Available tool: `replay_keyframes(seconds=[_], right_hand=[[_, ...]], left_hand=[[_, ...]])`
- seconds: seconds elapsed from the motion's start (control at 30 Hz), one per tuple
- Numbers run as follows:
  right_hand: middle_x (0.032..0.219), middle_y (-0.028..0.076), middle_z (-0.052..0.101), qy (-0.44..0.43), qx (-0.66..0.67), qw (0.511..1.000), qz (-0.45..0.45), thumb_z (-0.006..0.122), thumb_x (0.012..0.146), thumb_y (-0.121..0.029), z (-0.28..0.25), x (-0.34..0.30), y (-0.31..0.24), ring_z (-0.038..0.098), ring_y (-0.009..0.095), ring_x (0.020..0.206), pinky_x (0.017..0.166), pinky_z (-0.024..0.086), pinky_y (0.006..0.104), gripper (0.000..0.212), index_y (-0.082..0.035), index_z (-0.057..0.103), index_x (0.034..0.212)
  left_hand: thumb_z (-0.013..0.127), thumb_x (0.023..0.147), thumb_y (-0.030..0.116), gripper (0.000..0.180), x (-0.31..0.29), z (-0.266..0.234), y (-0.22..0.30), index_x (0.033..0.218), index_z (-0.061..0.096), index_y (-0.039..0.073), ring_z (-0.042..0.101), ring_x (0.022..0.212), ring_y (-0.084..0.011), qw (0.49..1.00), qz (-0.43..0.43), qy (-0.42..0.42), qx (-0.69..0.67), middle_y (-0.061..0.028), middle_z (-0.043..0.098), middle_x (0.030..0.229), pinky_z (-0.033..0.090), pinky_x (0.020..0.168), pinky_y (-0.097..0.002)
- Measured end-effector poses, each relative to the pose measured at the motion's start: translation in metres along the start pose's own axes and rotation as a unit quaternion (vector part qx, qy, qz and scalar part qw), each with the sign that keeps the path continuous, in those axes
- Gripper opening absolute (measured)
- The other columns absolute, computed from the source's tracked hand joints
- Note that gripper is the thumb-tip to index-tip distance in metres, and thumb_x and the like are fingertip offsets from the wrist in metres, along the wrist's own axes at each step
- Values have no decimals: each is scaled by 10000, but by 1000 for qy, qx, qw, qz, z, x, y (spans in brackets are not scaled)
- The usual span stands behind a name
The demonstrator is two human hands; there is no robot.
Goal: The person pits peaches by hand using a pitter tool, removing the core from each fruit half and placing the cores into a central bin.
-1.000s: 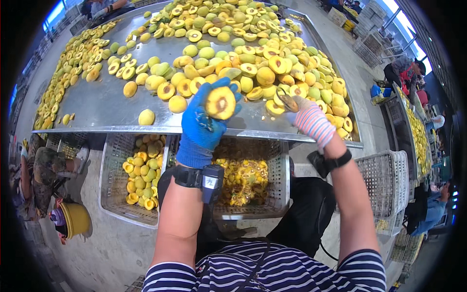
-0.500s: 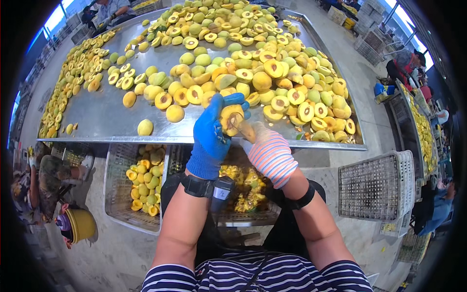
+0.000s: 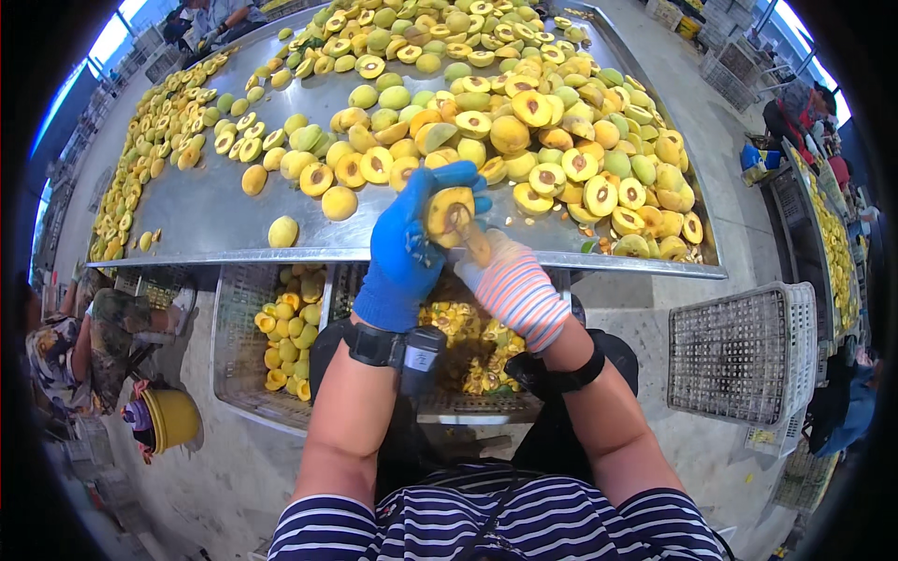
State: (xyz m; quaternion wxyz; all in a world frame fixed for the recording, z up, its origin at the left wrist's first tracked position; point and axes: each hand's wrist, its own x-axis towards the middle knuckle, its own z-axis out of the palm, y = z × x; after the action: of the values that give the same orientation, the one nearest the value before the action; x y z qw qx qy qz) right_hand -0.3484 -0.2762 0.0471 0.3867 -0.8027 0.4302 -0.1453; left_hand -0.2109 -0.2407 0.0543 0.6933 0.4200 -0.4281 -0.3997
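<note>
Just over the table's (image 3: 323, 251) near edge, I have the left hand's (image 3: 408, 238) fingers curled around a fruit half (image 3: 441, 204), its cut face turned rightward, probably to bare the dark centre to the tool (image 3: 477, 246). The right hand's (image 3: 513, 285) fingers close on that tool, its tip blurred at the centre. The scrap crate (image 3: 477, 409) sits below the hands, I judge, to catch what drops; halves fill the left crate (image 3: 224, 332) beside it.

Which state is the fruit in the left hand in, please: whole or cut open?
Cut open: the fruit in the blue-gloved left hand shows a flat yellow face with a brown centre.
</note>
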Motion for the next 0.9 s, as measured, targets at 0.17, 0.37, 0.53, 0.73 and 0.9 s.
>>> replay_keyframes(seconds=[0.17,0.37,0.53,0.73,0.9], right_hand=[[860,265,646,28,-99,994,36,580,865,-263,-27,-17,-11,625,437,880,739,497,484,285,-11,560,997],[845,231,664,30,-205,978,27,542,861,-190,-31,-21,-16,647,409,851,734,502,492,212,-16,541,982],[819,209,667,39,-239,970,14,534,860,-190,-26,-11,-8,660,390,801,688,511,481,198,-28,551,972],[741,172,663,102,-298,947,-70,488,866,-143,-11,-17,9,672,339,683,576,531,453,174,-51,589,974],[831,196,683,25,-262,965,3,501,862,-172,-3,-25,-1,679,373,788,647,529,477,214,-32,594,996]], left_hand=[[347,1024,406,528,0,0,2,1321,466,-15,625,1058,-317,971,-122,-65,-196,-165,574,1246,530,902,-402],[351,1022,417,528,1,4,-8,1303,487,-9,649,996,-253,966,-178,-50,-182,-153,637,1130,550,847,-389],[411,1014,378,471,5,3,-11,1220,553,-20,645,961,-209,966,-190,-13,-175,-129,650,1063,546,817,-335],[572,933,263,281,1,-6,-12,949,633,-10,638,768,-180,973,-29,-11,230,-84,669,861,506,667,-288],[517,968,330,402,-6,-5,5,1005,687,-32,559,630,-105,975,-204,24,84,-27,621,731,454,588,-223]])
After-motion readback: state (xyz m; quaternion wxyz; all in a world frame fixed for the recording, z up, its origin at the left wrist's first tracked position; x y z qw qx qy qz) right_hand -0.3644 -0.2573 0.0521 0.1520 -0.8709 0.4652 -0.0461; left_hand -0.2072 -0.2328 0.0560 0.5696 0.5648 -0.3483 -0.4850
